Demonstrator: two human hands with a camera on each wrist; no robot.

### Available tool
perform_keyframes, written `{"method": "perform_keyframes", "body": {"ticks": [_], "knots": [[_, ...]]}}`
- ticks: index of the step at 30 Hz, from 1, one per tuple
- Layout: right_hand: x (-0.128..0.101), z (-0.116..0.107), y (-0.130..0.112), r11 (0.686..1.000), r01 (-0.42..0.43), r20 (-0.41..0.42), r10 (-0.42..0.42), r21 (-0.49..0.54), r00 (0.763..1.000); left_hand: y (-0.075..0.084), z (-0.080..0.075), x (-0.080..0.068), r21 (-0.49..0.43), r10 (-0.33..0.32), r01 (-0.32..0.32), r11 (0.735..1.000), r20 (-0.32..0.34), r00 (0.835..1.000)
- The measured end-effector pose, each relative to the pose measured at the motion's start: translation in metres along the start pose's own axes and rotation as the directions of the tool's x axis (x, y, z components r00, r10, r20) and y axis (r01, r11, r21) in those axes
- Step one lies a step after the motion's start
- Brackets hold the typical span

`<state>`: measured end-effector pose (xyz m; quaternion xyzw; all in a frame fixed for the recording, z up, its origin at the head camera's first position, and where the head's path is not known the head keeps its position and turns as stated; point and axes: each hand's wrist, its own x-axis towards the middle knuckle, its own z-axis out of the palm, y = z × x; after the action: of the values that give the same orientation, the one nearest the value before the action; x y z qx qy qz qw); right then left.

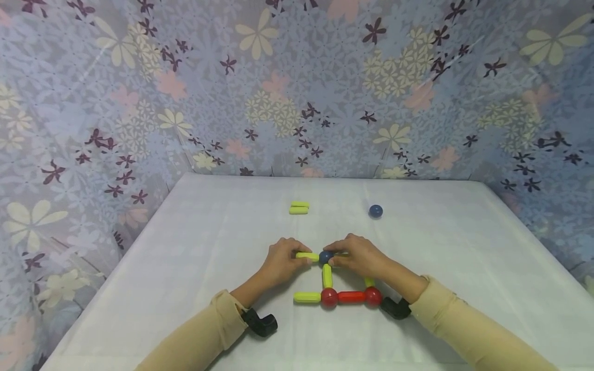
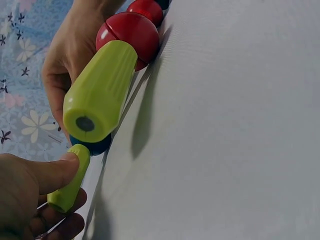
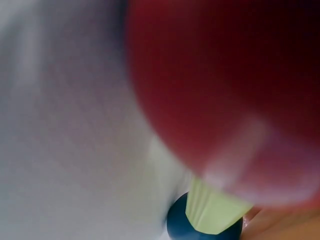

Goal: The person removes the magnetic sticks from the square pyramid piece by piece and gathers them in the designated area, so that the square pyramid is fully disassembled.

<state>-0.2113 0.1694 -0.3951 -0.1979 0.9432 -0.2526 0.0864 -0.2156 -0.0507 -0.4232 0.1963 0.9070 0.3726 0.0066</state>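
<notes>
My left hand (image 1: 282, 261) pinches a yellow-green magnetic rod (image 1: 306, 256) between thumb and fingers. The rod's far end meets a blue ball (image 1: 326, 257). Thumb and forefinger of my right hand (image 1: 364, 256) grip that ball from the right. Another yellow-green rod (image 1: 327, 276) runs from the ball down to a red ball (image 1: 329, 297). A red rod (image 1: 351, 297) joins this to a second red ball (image 1: 373, 296). Sticking out left from the first red ball is a yellow-green rod (image 2: 100, 90), large in the left wrist view. My right hand partly hides the frame's far right corner.
Two yellow-green rods (image 1: 299, 207) lie side by side farther back on the white-covered table (image 1: 209, 221). A loose blue ball (image 1: 376, 211) sits at the back right. Black wrist mounts (image 1: 261, 323) hang near both cuffs. A flowered cloth (image 1: 297, 93) stands behind the table.
</notes>
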Motion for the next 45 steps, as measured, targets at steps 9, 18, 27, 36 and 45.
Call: {"method": "perform_keyframes", "body": {"ticks": [9,18,27,36,45], "knots": [[0.000,0.000,-0.003,0.999,0.030,-0.011,-0.030,-0.013,0.999,-0.005,-0.006,0.000,-0.084,-0.002,0.004,0.996,0.031,1.000],[0.000,0.000,0.000,0.999,0.020,-0.014,-0.020,-0.027,1.000,-0.016,-0.017,0.008,-0.072,-0.087,0.083,0.994,-0.050,0.995],[0.001,0.001,0.003,1.000,0.019,-0.010,-0.019,0.006,1.000,-0.029,-0.017,0.052,0.060,-0.109,0.119,0.991,-0.137,0.984],[0.001,0.003,0.002,1.000,0.030,-0.010,-0.030,-0.003,0.999,-0.035,-0.006,0.088,0.228,-0.110,0.155,0.961,-0.195,0.975],[-0.001,0.001,0.002,1.000,0.030,-0.021,-0.030,-0.001,0.999,-0.034,-0.005,0.109,0.259,-0.138,0.210,0.943,-0.270,0.953]]}}
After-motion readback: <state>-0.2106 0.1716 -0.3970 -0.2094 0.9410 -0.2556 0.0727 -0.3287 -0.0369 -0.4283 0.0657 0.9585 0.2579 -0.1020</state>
